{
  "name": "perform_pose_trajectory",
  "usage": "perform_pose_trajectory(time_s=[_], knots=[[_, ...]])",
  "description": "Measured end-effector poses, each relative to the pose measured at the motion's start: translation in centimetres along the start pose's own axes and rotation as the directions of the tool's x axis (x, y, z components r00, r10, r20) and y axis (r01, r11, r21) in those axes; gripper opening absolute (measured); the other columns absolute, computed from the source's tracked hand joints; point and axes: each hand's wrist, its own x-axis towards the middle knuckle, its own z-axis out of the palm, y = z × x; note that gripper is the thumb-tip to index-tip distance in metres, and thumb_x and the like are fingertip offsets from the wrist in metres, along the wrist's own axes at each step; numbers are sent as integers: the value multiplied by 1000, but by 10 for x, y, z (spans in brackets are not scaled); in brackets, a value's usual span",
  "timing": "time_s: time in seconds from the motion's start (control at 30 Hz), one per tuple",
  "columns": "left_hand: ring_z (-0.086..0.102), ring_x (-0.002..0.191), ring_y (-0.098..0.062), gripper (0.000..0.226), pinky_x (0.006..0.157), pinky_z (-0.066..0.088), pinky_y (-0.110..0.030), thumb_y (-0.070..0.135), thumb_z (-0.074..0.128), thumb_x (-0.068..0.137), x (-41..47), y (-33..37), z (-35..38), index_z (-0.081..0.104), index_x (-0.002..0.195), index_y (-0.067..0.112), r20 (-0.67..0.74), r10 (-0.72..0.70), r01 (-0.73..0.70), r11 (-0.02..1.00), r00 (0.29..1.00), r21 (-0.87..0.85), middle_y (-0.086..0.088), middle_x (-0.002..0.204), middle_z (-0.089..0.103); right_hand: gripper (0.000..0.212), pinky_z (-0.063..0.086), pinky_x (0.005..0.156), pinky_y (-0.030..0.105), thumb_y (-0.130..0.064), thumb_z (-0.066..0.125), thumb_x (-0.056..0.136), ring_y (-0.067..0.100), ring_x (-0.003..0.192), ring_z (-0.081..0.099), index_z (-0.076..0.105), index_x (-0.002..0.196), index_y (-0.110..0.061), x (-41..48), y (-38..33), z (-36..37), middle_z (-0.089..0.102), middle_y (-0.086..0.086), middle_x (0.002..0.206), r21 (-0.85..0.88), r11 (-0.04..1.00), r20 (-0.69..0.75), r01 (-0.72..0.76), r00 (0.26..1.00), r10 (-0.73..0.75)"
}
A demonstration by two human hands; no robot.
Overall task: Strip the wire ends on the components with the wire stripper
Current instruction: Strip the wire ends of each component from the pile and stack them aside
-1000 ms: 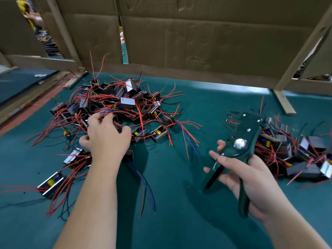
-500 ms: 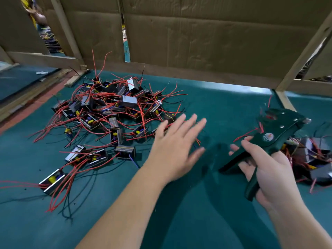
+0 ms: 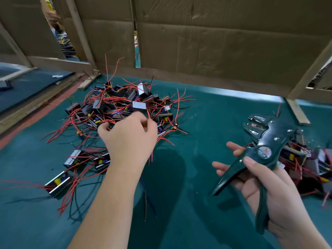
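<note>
Left hand [image 3: 129,139], right hand [image 3: 269,191]: bare; forearms [image 3: 107,203] bare; nails [image 3: 248,160] short.

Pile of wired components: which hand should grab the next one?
Left. The left hand is right over the pile of wired components, while the right hand is busy gripping the wire stripper.

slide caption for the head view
Left hand over the component pile, right hand holding the wire stripper

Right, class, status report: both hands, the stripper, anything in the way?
Left hand curled over pile, grip unclear. Right hand holds stripper, jaws empty. Pile tangled; may snag.
</note>
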Motion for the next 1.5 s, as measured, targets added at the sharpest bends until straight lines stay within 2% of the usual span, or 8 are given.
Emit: perform_pose_trajectory(time_s=[0.13,0.37,0.6,0.73,0.83,0.93,1.33,1.5], knots=[[56,100,-31,21,85,35,-40,21,50,91,33,-1,-2,63,107,25,-107,66,-70,997,992,-35,-2,102,66,19,59,66,42,-12,54,74,49,86,67,73,78,-11,-1,0,1,66,17,119,-1,1000,23,-12,1000,12],[41,120,-30,33,99,27,-45,33,59,92,79,-12,35,60,124,25,261,88,-175,927,961,331,-5,127,51,17,58,64,39,-14,58,73,48,87,68,74,79,-12,-3,0,1,65,18,119,2,1000,39,-28,999,28],[54,93,-22,27,81,35,-34,47,58,90,76,8,8,69,93,23,-182,245,-272,952,952,-143,-1,94,61,17,58,64,40,-18,64,66,48,87,68,75,78,-13,-1,-1,2,65,19,118,26,999,19,-30,999,30],[61,62,-5,17,61,46,-17,37,62,89,49,34,-20,70,88,22,111,186,40,351,976,-935,5,79,71,19,58,65,41,-17,61,68,48,86,68,75,79,-11,-1,-2,1,64,22,119,44,998,28,-32,999,31],[66,67,-8,31,62,49,-19,43,54,81,30,38,-21,62,97,18,363,277,400,-86,890,-913,1,91,74,19,58,65,42,-17,60,69,50,87,67,75,80,-10,-1,-3,-2,64,23,119,65,997,27,-34,999,33],[67,71,-6,38,63,48,-20,49,48,78,17,34,-13,58,102,21,484,291,550,-224,825,-804,4,94,74,21,59,66,42,-14,56,73,50,87,67,74,81,-9,0,-4,-3,65,24,117,109,993,52,-42,998,36],[65,63,-23,25,64,54,-28,25,51,90,-38,35,15,59,83,2,590,601,682,99,539,-724,-13,70,67,77,57,69,41,-29,89,51,34,74,67,64,113,8,-7,-20,-6,63,26,117,283,953,279,-104,960,22],[64,62,-27,25,63,54,-32,27,51,86,-37,34,14,64,74,9,622,588,677,164,517,-718,-17,66,65,51,59,73,38,-10,77,55,33,91,69,72,104,0,-4,-16,-4,67,25,107,263,962,237,-79,971,15]])
